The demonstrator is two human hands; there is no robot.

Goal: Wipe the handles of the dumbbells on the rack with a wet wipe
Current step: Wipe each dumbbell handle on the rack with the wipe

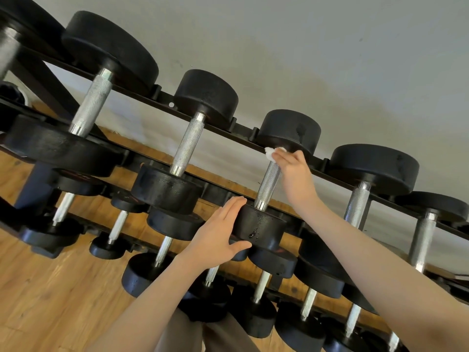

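Pinched wet wipe round the handle with right hand, left hand flat, fingers straight, bracing the head; best dragged full-length, twisting.

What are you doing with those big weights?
A person is cleaning dumbbells on a rack. The right hand pinches a white wet wipe round the top of one dumbbell's metal handle, near the far weight. The left hand rests flat against that dumbbell's near weight, steadying it. More dumbbells sit on both sides.
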